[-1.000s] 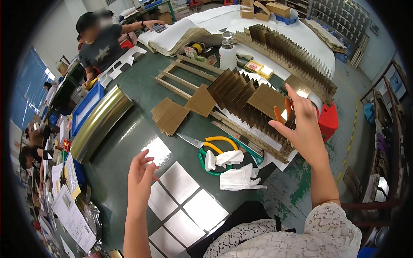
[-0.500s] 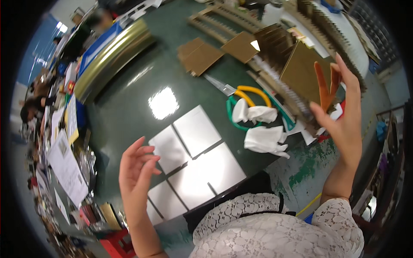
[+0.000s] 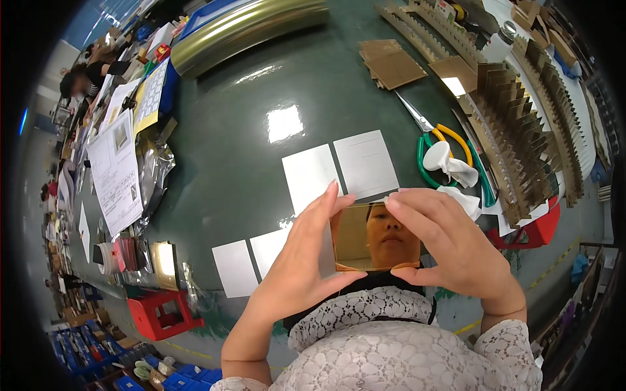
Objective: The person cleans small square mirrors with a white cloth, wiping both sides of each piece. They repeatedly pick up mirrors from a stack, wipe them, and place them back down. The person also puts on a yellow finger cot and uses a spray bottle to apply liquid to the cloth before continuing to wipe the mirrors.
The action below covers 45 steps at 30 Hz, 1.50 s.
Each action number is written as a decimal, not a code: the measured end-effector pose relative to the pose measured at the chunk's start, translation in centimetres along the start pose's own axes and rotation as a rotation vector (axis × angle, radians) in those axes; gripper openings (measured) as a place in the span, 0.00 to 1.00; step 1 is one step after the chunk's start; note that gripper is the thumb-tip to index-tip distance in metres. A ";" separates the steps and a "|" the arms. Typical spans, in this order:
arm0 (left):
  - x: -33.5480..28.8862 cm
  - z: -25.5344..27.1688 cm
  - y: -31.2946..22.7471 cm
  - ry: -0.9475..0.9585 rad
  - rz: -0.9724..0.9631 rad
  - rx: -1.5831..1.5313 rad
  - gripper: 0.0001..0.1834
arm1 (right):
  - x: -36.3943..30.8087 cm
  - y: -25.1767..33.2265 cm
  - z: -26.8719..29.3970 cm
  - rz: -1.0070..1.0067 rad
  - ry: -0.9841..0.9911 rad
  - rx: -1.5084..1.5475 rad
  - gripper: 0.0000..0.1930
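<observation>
Mirror (image 3: 375, 236), a small gold-tinted rectangle, sits upright between both hands, above the near edge of the tabletop (image 3: 228, 130). Left hand (image 3: 306, 257) grips its left edge, fingers at the top corner and thumb under the bottom; right hand (image 3: 450, 244) clasps the right edge the same way. Its right end is hidden behind the right fingers, and its surface shows only a reflection. White sheets (image 3: 339, 171) lie in a row on the dark green tabletop, the middle ones partly covered by the left hand. Scissors (image 3: 443, 140) with yellow and green handles lie to the right, a crumpled white cloth (image 3: 450, 163) on top of them. Folded cardboard dividers (image 3: 515, 130) stand beyond. Brown card squares (image 3: 391, 62) lie farther back, and a brass-coloured tube (image 3: 248, 26) runs off the top edge.
</observation>
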<state>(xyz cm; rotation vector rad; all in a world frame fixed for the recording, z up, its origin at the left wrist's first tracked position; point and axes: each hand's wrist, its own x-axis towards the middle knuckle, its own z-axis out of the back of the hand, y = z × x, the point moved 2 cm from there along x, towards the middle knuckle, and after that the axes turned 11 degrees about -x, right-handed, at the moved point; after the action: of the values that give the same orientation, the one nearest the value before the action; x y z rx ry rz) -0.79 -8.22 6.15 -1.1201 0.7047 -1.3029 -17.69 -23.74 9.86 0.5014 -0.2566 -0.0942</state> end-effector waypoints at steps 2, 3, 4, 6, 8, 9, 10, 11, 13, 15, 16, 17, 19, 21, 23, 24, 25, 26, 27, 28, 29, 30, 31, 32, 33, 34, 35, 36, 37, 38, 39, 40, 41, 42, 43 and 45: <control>-0.2 0.2 0.2 -0.028 -0.001 -0.018 0.63 | 0.1 0.1 0.1 -0.039 -0.023 0.028 0.43; -0.4 0.2 0.3 -0.057 -0.004 0.000 0.64 | -0.1 0.0 0.2 -0.077 -0.062 -0.017 0.41; -0.5 0.2 0.4 -0.086 -0.008 0.018 0.64 | -0.6 -0.3 0.4 -0.116 -0.101 -0.063 0.39; -0.6 0.3 0.6 -0.104 -0.015 0.026 0.65 | -1.9 -0.9 0.6 -0.194 -0.250 -0.140 0.27; -0.8 0.3 0.8 -0.126 -0.010 0.035 0.65 | -3.6 -2.0 0.0 -0.222 -0.269 -0.226 0.22; -0.9 0.3 1.0 -0.132 -0.002 0.038 0.65 | -4.5 -2.3 -0.5 -0.238 -0.281 -0.266 0.19; -0.8 0.2 1.0 -0.134 0.002 0.037 0.65 | -5.2 -2.4 -1.2 -0.277 -0.296 -0.259 0.13; -0.6 0.2 1.1 -0.140 -0.008 0.034 0.65 | -5.7 -2.3 -1.7 -0.277 -0.263 -0.320 0.13; -0.4 0.1 1.3 -0.154 -0.024 0.033 0.65 | -6.5 -2.1 -2.3 -0.274 -0.199 -0.434 0.12; -0.4 -0.1 1.5 -0.171 -0.014 0.001 0.65 | -6.8 -2.3 -2.6 -0.310 -0.195 -0.497 0.13; -0.4 -0.1 1.6 -0.181 -0.009 -0.014 0.65 | -6.8 -2.3 -2.7 -0.333 -0.194 -0.531 0.14; -0.4 -0.1 1.5 -0.174 -0.004 0.001 0.65 | -6.8 -2.3 -2.8 -0.356 -0.192 -0.565 0.15; -0.3 -0.1 1.3 -0.162 0.010 0.030 0.65 | -6.5 -2.7 -3.0 -0.383 -0.179 -0.595 0.16; -0.2 -0.1 1.3 -0.165 0.007 0.034 0.65 | -6.3 -3.0 -3.3 -0.394 -0.173 -0.616 0.17; -0.3 -0.1 1.2 -0.173 0.015 0.044 0.65 | -6.2 -3.5 -3.6 -0.390 -0.174 -0.629 0.17; -0.3 -0.1 1.2 -0.173 0.022 0.046 0.65 | -6.2 -3.6 -3.7 -0.386 -0.186 -0.620 0.16; -0.2 -0.1 1.2 -0.172 0.028 0.049 0.66 | -6.1 -3.8 -3.7 -0.383 -0.198 -0.612 0.16; -0.3 -0.1 1.2 -0.180 0.036 0.048 0.65 | -6.0 -3.9 -3.8 -0.381 -0.211 -0.603 0.16; -0.4 -0.2 1.3 -0.185 0.042 0.045 0.65 | -5.9 -4.1 -3.8 -0.395 -0.222 -0.586 0.16; -0.5 -0.2 1.3 -0.189 0.047 0.041 0.65 | -5.8 -4.3 -3.9 -0.409 -0.234 -0.570 0.16; -0.5 -0.2 1.3 -0.191 0.045 0.037 0.65 | -5.7 -4.5 -4.0 -0.423 -0.245 -0.554 0.17; -0.5 -0.2 1.3 -0.195 0.045 0.035 0.65 | -5.8 -4.9 -4.1 -0.447 -0.280 -0.510 0.18; -0.5 -0.2 1.2 -0.199 0.045 0.034 0.65 | -6.0 -5.3 -4.2 -0.471 -0.314 -0.467 0.18; -0.4 -0.2 1.2 -0.200 0.032 0.034 0.65 | -6.3 -5.6 -4.2 -0.494 -0.349 -0.424 0.19; -0.4 -0.2 1.2 -0.205 0.023 0.038 0.65 | -6.4 -5.7 -4.2 -0.517 -0.365 -0.410 0.20; -0.5 -0.2 1.3 -0.211 0.013 0.042 0.65 | -6.6 -5.9 -4.2 -0.540 -0.380 -0.396 0.21; -0.5 -0.2 1.3 -0.214 0.006 0.041 0.65 | -6.7 -6.1 -4.2 -0.563 -0.396 -0.383 0.21; -0.5 -0.2 1.3 -0.218 -0.001 0.039 0.65 | -7.0 -6.2 -4.3 -0.576 -0.387 -0.378 0.22; -0.5 -0.2 1.4 -0.221 -0.008 0.037 0.65 | -7.0 -6.1 -4.4 -0.580 -0.392 -0.382 0.22; -0.6 -0.2 1.4 -0.221 -0.008 0.046 0.66 | -7.1 -6.1 -4.6 -0.583 -0.397 -0.385 0.23; -0.6 -0.1 1.4 -0.221 -0.008 0.056 0.67 | -7.1 -6.1 -4.6 -0.587 -0.402 -0.388 0.23; -0.6 -0.1 1.4 -0.220 -0.008 0.065 0.68 | -7.1 -6.0 -4.6 -0.582 -0.402 -0.397 0.25; -0.7 -0.1 1.4 -0.223 -0.011 0.066 0.68 | -7.0 -5.9 -4.6 -0.577 -0.403 -0.405 0.26; -0.7 -0.1 1.5 -0.224 -0.015 0.065 0.68 | -6.9 -5.8 -4.7 -0.573 -0.404 -0.415 0.27; -0.7 -0.2 1.5 -0.226 -0.020 0.065 0.68 | -6.7 -5.7 -4.7 -0.578 -0.405 -0.434 0.28; -0.7 -0.2 1.6 -0.226 -0.017 0.063 0.67 | -6.4 -5.5 -5.1 -0.588 -0.407 -0.467 0.30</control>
<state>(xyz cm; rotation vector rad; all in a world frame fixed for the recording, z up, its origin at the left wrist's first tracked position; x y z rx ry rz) -0.48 -7.78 4.53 -1.2018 0.4852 -1.1819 -22.69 -25.22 1.45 0.0717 -0.4639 -0.8163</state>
